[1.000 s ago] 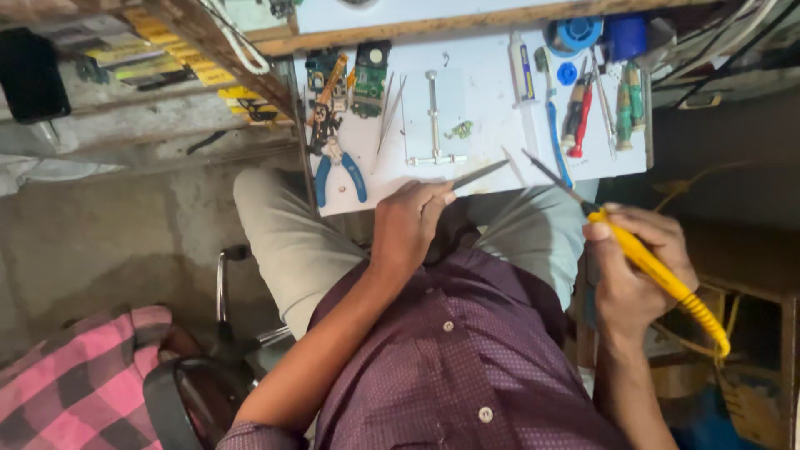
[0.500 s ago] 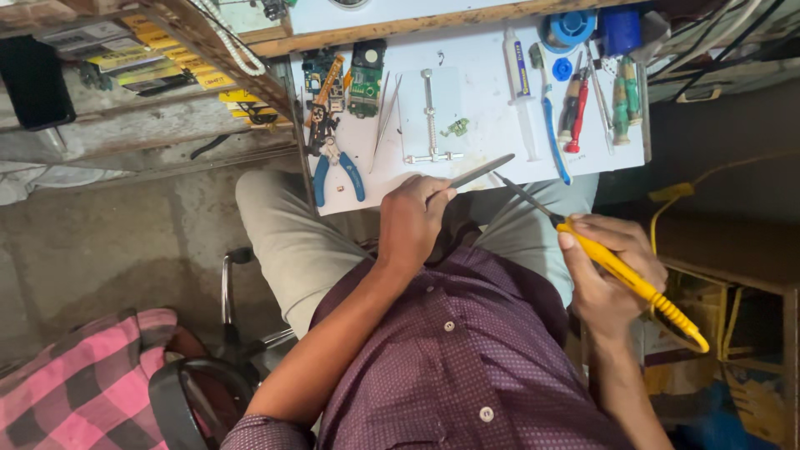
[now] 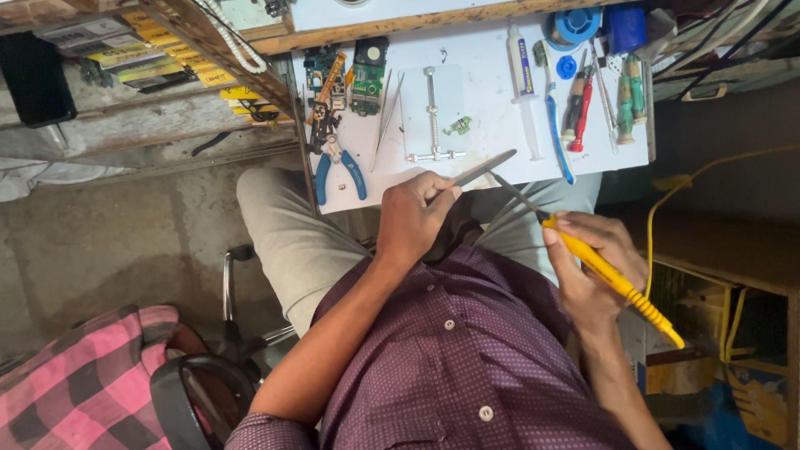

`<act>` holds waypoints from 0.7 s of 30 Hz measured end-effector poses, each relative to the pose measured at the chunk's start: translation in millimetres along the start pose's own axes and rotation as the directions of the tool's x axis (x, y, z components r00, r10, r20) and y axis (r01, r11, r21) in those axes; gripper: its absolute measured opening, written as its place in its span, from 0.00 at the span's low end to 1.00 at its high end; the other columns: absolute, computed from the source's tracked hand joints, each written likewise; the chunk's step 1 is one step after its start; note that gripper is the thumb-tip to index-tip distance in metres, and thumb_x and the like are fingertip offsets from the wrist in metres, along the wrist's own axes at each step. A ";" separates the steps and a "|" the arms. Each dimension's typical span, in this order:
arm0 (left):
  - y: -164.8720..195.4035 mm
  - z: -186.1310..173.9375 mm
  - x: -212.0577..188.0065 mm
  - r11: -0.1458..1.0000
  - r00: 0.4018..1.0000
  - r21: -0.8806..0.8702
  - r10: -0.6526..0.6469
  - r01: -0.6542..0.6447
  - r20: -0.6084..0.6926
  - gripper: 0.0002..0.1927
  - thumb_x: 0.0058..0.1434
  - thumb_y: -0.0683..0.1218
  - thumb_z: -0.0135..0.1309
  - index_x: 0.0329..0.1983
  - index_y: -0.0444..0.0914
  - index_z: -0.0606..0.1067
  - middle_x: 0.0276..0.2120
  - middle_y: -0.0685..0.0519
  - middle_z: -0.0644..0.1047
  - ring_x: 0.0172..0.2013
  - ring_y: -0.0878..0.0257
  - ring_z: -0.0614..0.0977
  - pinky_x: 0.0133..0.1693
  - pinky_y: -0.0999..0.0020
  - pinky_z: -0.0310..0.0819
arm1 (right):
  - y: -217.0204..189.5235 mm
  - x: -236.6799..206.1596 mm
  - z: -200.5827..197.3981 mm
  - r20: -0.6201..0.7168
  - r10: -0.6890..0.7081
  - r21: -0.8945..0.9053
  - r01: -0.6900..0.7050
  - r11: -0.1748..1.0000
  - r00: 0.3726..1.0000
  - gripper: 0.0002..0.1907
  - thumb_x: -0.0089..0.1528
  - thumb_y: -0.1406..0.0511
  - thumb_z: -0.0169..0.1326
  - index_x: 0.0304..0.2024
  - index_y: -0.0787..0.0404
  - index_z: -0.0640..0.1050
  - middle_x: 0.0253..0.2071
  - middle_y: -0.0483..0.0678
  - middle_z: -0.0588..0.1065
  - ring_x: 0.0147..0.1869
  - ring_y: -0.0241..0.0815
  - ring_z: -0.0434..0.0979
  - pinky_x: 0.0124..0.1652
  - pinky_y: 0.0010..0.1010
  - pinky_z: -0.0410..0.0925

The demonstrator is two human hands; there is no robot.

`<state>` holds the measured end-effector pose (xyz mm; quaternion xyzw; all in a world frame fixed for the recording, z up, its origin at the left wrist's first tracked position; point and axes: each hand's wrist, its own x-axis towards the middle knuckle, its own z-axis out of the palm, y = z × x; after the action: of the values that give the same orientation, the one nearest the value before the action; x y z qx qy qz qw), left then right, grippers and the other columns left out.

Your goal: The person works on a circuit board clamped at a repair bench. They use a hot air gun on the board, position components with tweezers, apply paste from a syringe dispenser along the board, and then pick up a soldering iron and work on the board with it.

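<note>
My left hand [image 3: 414,218] fingers clamp stiff, thin tweezers [image 3: 482,167] mid-frame, right hand [image 3: 593,271] grips the light soldering iron [image 3: 612,279] by its yellow handle.

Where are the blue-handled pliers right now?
The blue-handled pliers lie on the left part of the white work board, just left of the tweezers and below the green circuit boards.

yellow-handled soldering iron [image 3: 612,283] with a yellow cord [image 3: 667,196]; grey metal tweezers [image 3: 483,169]; white work board [image 3: 492,117]; blue-handled pliers [image 3: 337,162]; green circuit boards [image 3: 367,79]; maroon dotted shirt [image 3: 467,358]; beige trousers [image 3: 283,237]; pink-and-black checked cloth [image 3: 75,375], near left.
</note>
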<state>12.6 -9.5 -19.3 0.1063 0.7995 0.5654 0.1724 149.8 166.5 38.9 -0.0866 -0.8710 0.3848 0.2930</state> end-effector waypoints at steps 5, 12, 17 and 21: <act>-0.5 -0.6 -0.3 0.998 0.998 -0.007 0.062 -0.063 -0.008 0.11 0.62 0.45 0.61 0.42 0.32 0.82 0.20 0.47 0.78 0.18 0.67 0.72 0.24 0.69 0.66 | -4.1 0.8 2.1 0.040 -0.023 0.036 0.021 0.999 0.999 0.07 0.62 0.75 0.65 0.41 0.67 0.80 0.45 0.55 0.80 0.49 0.46 0.84 0.47 0.29 0.76; -5.7 -0.5 0.0 0.991 0.991 -0.037 0.130 -0.131 -0.013 0.11 0.63 0.45 0.60 0.42 0.32 0.81 0.25 0.47 0.80 0.21 0.68 0.76 0.26 0.69 0.69 | 4.1 -1.8 2.7 -0.012 -0.043 0.050 0.043 0.998 0.999 0.06 0.65 0.74 0.64 0.42 0.64 0.80 0.45 0.53 0.81 0.44 0.44 0.83 0.44 0.29 0.75; -5.3 -0.8 -1.2 0.997 0.997 -0.014 0.076 -0.076 0.009 0.10 0.63 0.45 0.60 0.41 0.32 0.81 0.22 0.46 0.78 0.20 0.66 0.74 0.26 0.68 0.68 | 2.1 -2.4 3.3 -0.023 -0.066 0.048 0.067 0.997 0.998 0.06 0.66 0.75 0.63 0.43 0.63 0.80 0.45 0.53 0.80 0.43 0.44 0.83 0.42 0.28 0.75; -3.9 -1.3 -2.3 0.998 0.998 -0.008 0.064 -0.064 0.019 0.10 0.63 0.44 0.60 0.41 0.32 0.81 0.22 0.45 0.77 0.19 0.65 0.74 0.26 0.67 0.67 | 0.2 0.0 1.5 -0.010 -0.023 0.033 0.023 0.999 1.000 0.06 0.66 0.76 0.63 0.42 0.63 0.81 0.45 0.54 0.81 0.41 0.42 0.82 0.39 0.26 0.74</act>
<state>14.3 -12.8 -22.2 0.1368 0.7919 0.5726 0.1624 148.9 165.7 38.0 -0.0734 -0.8641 0.3954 0.3028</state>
